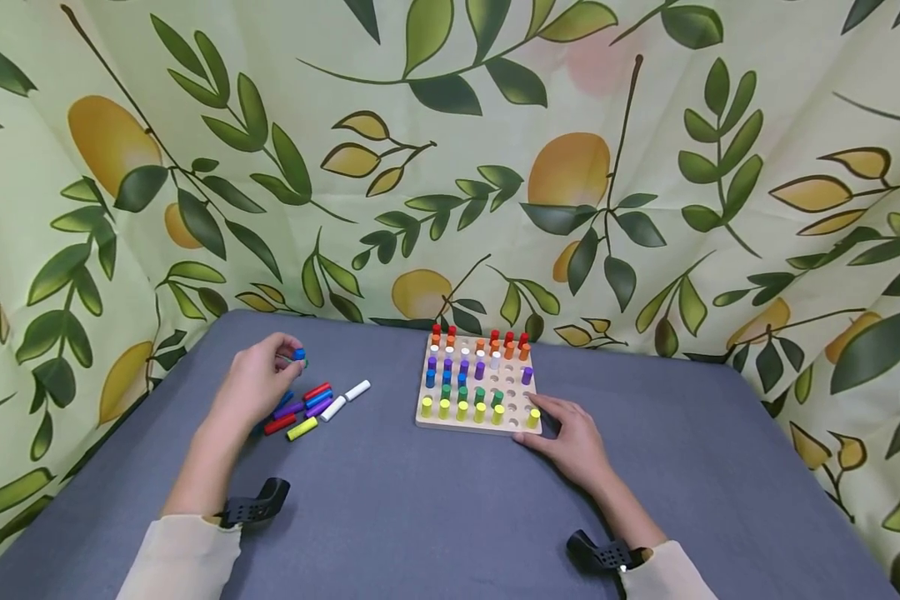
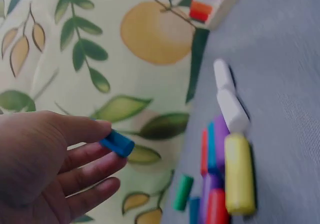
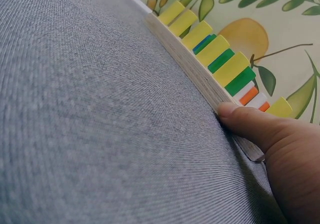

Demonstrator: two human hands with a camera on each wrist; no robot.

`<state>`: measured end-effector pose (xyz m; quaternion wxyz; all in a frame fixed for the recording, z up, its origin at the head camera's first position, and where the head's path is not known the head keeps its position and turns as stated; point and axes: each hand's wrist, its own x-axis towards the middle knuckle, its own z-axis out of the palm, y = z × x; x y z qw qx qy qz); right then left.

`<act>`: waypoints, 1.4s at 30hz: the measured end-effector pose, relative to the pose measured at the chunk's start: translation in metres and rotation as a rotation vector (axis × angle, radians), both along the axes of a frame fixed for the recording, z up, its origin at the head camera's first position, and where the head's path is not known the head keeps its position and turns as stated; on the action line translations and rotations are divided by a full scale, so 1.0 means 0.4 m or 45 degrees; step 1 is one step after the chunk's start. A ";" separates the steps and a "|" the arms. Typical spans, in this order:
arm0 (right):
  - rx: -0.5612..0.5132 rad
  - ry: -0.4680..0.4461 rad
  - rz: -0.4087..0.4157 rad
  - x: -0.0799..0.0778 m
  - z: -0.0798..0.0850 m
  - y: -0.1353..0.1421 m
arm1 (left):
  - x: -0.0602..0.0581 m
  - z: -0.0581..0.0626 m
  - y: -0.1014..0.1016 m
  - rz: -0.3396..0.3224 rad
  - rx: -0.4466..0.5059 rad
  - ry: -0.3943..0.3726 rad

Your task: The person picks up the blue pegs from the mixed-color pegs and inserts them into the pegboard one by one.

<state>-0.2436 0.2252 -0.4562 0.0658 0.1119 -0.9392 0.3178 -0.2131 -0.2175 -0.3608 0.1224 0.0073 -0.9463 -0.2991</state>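
Observation:
My left hand (image 1: 251,383) is raised over the left side of the table, pinching a blue peg (image 2: 119,143) between thumb and fingertips. Below it lies a loose pile of pegs: a yellow peg (image 1: 302,429), two white ones, and red, purple and blue ones. A green peg (image 2: 183,193) shows among them in the left wrist view. At centre right stands a wooden pegboard (image 1: 457,426) with coloured pegs upright in rows. My right hand (image 1: 573,442) grips its near right corner, the thumb (image 3: 237,113) against the front edge.
A grey-blue cloth covers the table (image 1: 390,517). Behind and on both sides hangs a leaf-and-fruit patterned curtain (image 1: 495,242), close behind the pegboard. Bare holes (image 1: 512,408) show in the board's right part.

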 end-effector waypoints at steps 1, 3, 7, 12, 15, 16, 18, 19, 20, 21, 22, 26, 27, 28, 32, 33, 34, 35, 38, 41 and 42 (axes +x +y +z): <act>-0.002 -0.001 -0.002 -0.001 0.001 0.000 | -0.001 0.008 0.011 -0.013 0.006 0.000; -0.002 -0.004 -0.007 -0.002 0.001 0.002 | -0.008 0.024 0.034 -0.035 0.018 -0.004; -0.009 -0.012 -0.012 -0.002 0.003 0.004 | -0.030 0.047 0.081 -0.086 0.024 0.002; -0.012 -0.009 -0.014 0.001 0.001 0.004 | -0.057 0.063 0.144 -0.179 0.045 0.033; -0.004 -0.015 -0.017 0.000 -0.001 0.004 | -0.071 0.067 0.188 -0.202 0.054 0.033; -0.007 -0.023 -0.021 0.000 -0.001 0.003 | -0.075 0.068 0.203 -0.202 0.056 0.022; -0.009 -0.029 -0.024 0.000 -0.001 0.003 | -0.083 0.067 0.233 -0.205 0.050 0.007; -0.009 -0.030 -0.023 0.000 -0.001 0.003 | -0.086 0.066 0.246 -0.204 0.047 -0.009; -0.013 -0.033 -0.026 0.000 -0.001 0.003 | -0.090 0.065 0.259 -0.204 0.048 -0.018; -0.013 -0.032 -0.027 0.000 -0.001 0.003 | -0.094 0.063 0.271 -0.205 0.052 -0.026; -0.011 -0.027 -0.026 0.001 -0.001 0.003 | -0.097 0.061 0.281 -0.210 0.056 -0.031; -0.002 -0.010 -0.026 0.001 -0.004 0.003 | -0.111 0.052 0.317 -0.236 0.081 -0.018; 0.002 -0.005 -0.023 0.001 -0.004 0.003 | -0.114 0.050 0.325 -0.243 0.085 -0.015; 0.002 -0.003 -0.021 0.001 -0.004 0.002 | -0.117 0.047 0.332 -0.251 0.088 -0.013; 0.005 -0.014 -0.018 -0.002 -0.004 0.001 | -0.126 0.040 0.366 -0.284 0.100 -0.013; 0.008 -0.017 -0.020 -0.002 -0.003 0.001 | -0.128 0.040 0.375 -0.291 0.106 -0.012; 0.009 -0.019 -0.024 -0.002 -0.003 0.001 | -0.130 0.040 0.385 -0.297 0.110 -0.006; 0.010 -0.022 -0.027 -0.003 -0.002 0.001 | -0.132 0.040 0.394 -0.306 0.118 0.003; 0.010 -0.019 -0.026 -0.004 -0.002 0.002 | -0.138 0.042 0.421 -0.316 0.129 0.031; 0.004 -0.018 -0.018 -0.005 -0.002 0.000 | -0.142 0.042 0.444 -0.319 0.136 0.050; 0.001 -0.016 -0.017 -0.004 -0.002 -0.001 | -0.143 0.041 0.451 -0.318 0.137 0.052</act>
